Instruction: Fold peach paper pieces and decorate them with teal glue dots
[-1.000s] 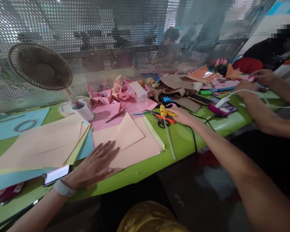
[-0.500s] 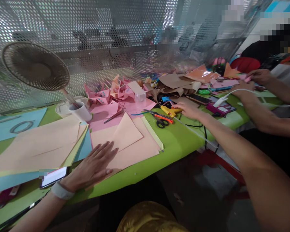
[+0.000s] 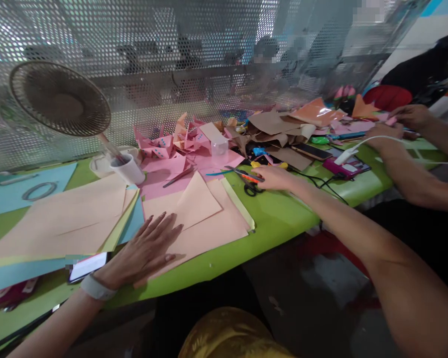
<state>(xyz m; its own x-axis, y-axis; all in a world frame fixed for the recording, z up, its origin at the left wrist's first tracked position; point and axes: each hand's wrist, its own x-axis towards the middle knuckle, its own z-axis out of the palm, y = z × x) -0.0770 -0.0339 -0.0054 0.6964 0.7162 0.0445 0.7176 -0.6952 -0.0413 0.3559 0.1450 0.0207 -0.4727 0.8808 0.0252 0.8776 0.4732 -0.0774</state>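
My left hand (image 3: 147, 248) lies flat with its fingers spread on a peach paper sheet (image 3: 212, 231). One corner of the paper is folded over into a triangular flap (image 3: 199, 201), just beyond my fingertips. My right hand (image 3: 274, 178) reaches across to the tools, its fingers closed on the end of an orange utility knife (image 3: 251, 177). Black-handled scissors (image 3: 252, 190) lie under and beside the knife. Behind my right hand is a yellow glue gun (image 3: 280, 164), partly hidden by the hand.
Stacked peach sheets (image 3: 67, 214) and a lit phone (image 3: 87, 267) lie at left. A fan (image 3: 59, 99) and white cup (image 3: 129, 170) stand behind. Folded pink papers (image 3: 164, 144) and brown paper (image 3: 272, 124) crowd the back. Another person's hands (image 3: 414, 118) work at right, near a power strip (image 3: 345, 169).
My right hand has moved left and nearer, from the glue gun to the utility knife, which has shifted slightly against the scissors. My left hand stays flat on the paper.
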